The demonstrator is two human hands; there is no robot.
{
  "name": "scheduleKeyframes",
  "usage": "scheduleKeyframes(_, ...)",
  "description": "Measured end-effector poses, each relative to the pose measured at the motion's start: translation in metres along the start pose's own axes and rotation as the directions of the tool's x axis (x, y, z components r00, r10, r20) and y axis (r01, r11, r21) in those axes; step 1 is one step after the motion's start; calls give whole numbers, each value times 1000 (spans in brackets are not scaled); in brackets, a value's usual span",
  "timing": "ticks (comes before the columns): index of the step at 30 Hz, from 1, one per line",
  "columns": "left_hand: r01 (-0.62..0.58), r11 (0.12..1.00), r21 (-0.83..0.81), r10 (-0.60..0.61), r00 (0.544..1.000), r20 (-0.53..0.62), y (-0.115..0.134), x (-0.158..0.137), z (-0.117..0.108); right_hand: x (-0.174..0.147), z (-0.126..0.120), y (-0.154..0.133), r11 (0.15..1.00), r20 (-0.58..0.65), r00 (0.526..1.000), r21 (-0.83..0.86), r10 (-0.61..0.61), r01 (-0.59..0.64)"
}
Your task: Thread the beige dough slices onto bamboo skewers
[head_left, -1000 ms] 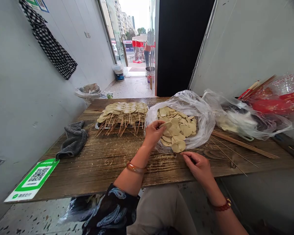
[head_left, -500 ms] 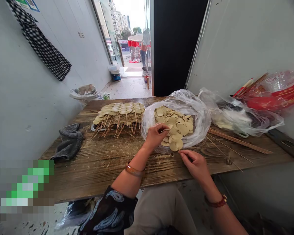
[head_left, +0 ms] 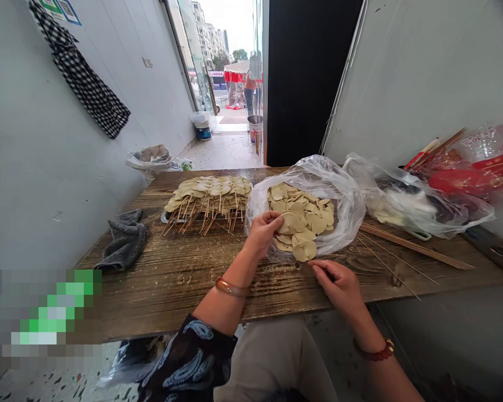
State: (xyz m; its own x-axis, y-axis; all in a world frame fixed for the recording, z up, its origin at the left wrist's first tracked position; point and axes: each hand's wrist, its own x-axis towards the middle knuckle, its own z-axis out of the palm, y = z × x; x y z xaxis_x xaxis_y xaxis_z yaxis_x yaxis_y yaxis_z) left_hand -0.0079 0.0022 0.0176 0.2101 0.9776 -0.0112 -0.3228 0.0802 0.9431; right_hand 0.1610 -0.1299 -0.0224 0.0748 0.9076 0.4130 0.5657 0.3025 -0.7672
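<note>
My left hand (head_left: 261, 234) pinches the edge of a thin, round, pale-yellow slice (head_left: 292, 223), which looks like potato, above an open clear plastic bag (head_left: 347, 206). Loose slices (head_left: 312, 209) of the same kind fill the bag. Low in front of it, my right hand (head_left: 339, 285) is closed on the lower end of a thin wooden skewer (head_left: 311, 263). At least one slice (head_left: 304, 251) is threaded on that skewer, at the bag's near edge. To the left, filled skewers (head_left: 209, 195) lie stacked on a metal tray, their bare sticks pointing toward me.
Bare skewers (head_left: 417, 245) lie right of the bag, two of them apart from the bundle. Behind them are another plastic bag (head_left: 423, 206) and red packaging (head_left: 469, 173). A dark-handled tool (head_left: 492, 248) rests at the right edge. A grey cloth (head_left: 123, 240) lies on the wooden table (head_left: 171, 290) at left.
The slice in my left hand has turned from nearly edge-on to face-on over the bag. My right hand still grips the skewer at the same spot. The whole view has shifted slightly.
</note>
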Motion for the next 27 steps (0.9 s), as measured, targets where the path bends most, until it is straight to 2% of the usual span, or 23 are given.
scheduleKeyframes(8,130,979,-156,-124,991,51,3,-4,2,-2,0,3,1000,1,1000,-3,14,-14)
scheduleKeyframes(13,179,972,-154,-166,981,97,-1,-6,4,-2,1,3,999,16,999,-11,32,-31)
scheduleKeyframes(27,-63,997,46,62,998,13,-6,-4,9,-1,2,2,997,-6,997,-16,79,-79)
